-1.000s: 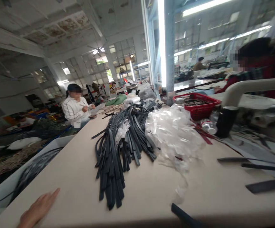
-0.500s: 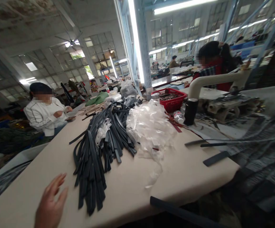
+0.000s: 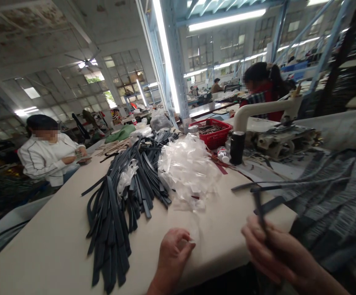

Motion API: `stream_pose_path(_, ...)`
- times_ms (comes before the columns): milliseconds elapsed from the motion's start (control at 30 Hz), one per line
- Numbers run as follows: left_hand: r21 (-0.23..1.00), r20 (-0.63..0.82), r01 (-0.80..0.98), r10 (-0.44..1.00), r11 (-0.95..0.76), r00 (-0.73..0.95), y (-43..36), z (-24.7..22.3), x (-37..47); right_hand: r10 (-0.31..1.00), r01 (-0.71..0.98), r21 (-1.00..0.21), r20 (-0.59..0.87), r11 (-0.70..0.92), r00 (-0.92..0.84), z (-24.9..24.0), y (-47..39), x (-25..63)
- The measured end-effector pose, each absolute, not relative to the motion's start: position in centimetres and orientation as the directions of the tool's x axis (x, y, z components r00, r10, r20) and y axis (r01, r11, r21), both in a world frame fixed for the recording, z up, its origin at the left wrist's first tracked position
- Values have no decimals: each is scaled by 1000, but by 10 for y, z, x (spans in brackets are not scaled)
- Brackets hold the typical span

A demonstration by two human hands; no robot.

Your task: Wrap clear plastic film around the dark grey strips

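The person's left hand [image 3: 173,254] rests at the near edge of the pale worktop [image 3: 57,241], its fingers curled in so that thumb and fingertips pinch a small scrap of clear film [image 3: 191,242]. The right hand [image 3: 273,250] is raised just off the worktop's near right corner, its grip closed around a thin dark strap [image 3: 259,207] that rises from between the fingers; the hand is blurred, so I cannot tell how much of the strap lies in the palm.

Just beyond the left hand lies a long heap of dark straps [image 3: 119,200], fanned from the middle of the worktop down towards the near edge. A few white tags [image 3: 125,178] sit among them. Touching that heap on its right is a crumpled mound of clear plastic wrappers [image 3: 187,168].

Farther back stands a red basket [image 3: 216,137], with a black cylinder [image 3: 237,147] just beside it under the white arm of a sewing machine [image 3: 266,108]. Striped dark fabric [image 3: 334,205] hangs at the right edge.

A person in a white jacket [image 3: 44,157] sits at the far left side of the worktop, and another in red [image 3: 265,92] works behind the machine.
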State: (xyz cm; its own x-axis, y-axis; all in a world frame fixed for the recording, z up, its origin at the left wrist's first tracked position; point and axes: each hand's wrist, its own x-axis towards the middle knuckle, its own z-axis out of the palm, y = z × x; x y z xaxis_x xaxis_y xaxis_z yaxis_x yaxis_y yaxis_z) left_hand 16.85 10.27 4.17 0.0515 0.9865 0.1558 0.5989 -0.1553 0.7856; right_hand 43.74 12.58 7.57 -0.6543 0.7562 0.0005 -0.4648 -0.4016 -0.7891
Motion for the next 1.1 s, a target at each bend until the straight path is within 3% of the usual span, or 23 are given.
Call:
stream_pose_path(100,943,-13,333,998,31,-56,89,49,162,730,-336,-811,-156,-480,-666,55,127,409)
stream_pose_path(200,982,-116,139,991,125,-66,73,51,159,684,-225,-818,-255,-530,-684,42,127,385)
stream_pose_path(367,974,-225,-20,972,224,-68,51,46,162,640,-154,-842,-262,-518,-722,50,140,348)
stream_pose_path(500,968,-205,-181,964,174,-171,41,49,159,670,-222,-862,-169,-456,-723,53,147,330)
stream_pose_path(633,911,-230,-402,924,94,-304,34,59,156,567,-236,-741,-229,-628,-791,43,136,328)
stream_pose_path(767,816,-311,-568,910,107,-276,29,62,161,561,-315,-634,-229,-706,-795,38,121,319)
stream_pose_path(867,811,-333,-565,914,151,-233,24,56,162,610,-335,-686,-200,-646,-767,45,122,308)
stream_pose_path(967,902,-278,-386,945,194,-175,19,50,154,714,-187,-916,-136,-354,-686,57,132,302)
stream_pose_path(1033,950,-218,-253,968,181,-126,18,49,144,742,-67,-982,-87,-176,-665,64,139,303)
stream_pose_path(1100,964,-204,-192,974,184,-94,19,52,135,728,-15,-994,-69,-107,-682,70,143,304)
